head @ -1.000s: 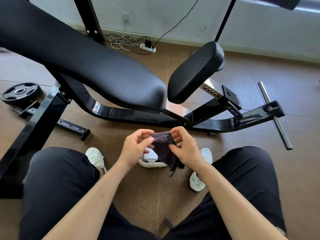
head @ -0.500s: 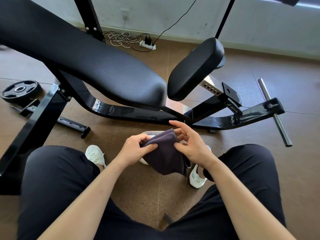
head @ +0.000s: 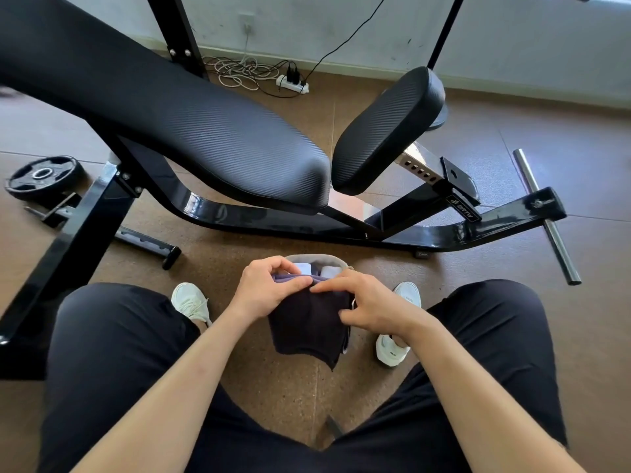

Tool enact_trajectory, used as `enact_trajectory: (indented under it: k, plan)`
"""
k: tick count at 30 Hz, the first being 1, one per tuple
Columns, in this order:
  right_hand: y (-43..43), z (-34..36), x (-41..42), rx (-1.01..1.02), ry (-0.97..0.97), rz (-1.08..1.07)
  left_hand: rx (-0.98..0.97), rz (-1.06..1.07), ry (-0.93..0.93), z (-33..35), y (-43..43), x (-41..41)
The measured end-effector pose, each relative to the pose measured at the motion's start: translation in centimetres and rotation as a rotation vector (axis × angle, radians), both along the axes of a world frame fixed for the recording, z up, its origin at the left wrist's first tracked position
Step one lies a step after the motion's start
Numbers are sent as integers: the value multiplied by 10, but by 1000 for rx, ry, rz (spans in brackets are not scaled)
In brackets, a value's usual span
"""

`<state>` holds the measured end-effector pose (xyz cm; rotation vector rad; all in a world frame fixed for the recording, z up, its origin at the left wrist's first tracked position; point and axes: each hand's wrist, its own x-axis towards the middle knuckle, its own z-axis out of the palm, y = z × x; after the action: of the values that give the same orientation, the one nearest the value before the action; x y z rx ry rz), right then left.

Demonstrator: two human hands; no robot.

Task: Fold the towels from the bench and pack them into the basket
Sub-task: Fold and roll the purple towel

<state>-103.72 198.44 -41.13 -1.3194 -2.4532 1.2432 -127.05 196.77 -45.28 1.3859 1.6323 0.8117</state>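
Observation:
A dark purple towel (head: 307, 329) hangs folded between my knees, above the floor. My left hand (head: 266, 288) pinches its top fold from the left. My right hand (head: 368, 302) grips the top edge and right side. Just beyond the hands sits a small grey basket (head: 317, 259) on the floor, holding white rolled towels (head: 329, 270); the hands and towel hide most of it. The black padded bench (head: 205, 131) stretches across the upper view with nothing lying on its pad.
The bench's black frame (head: 273, 223) runs along the floor behind the basket, with a steel bar (head: 546, 216) at right. A weight plate (head: 44, 175) lies at far left. A power strip (head: 293, 83) and cables lie by the wall. My white shoes flank the towel.
The towel has gone from a bunched bundle to a flat fold hanging lower. Both hands have shifted to its top edge, and the basket's rim now shows behind them.

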Motion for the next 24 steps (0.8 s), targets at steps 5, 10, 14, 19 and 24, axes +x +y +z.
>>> enact_trajectory:
  k: [5,10,14,19,24]
  plan:
    - [0,-3,-3,44,5,-73,-19,-8,-56,3,2,-2]
    - [2,0,-1,102,15,-144,-90,-111,22,3,3,-6]
    - [4,2,1,105,-2,-176,-110,-79,84,-1,3,-3]
    - [2,-3,1,63,-20,-201,-20,41,100,2,2,4]
    - [2,-9,-4,-3,27,-307,81,57,110,5,-1,12]
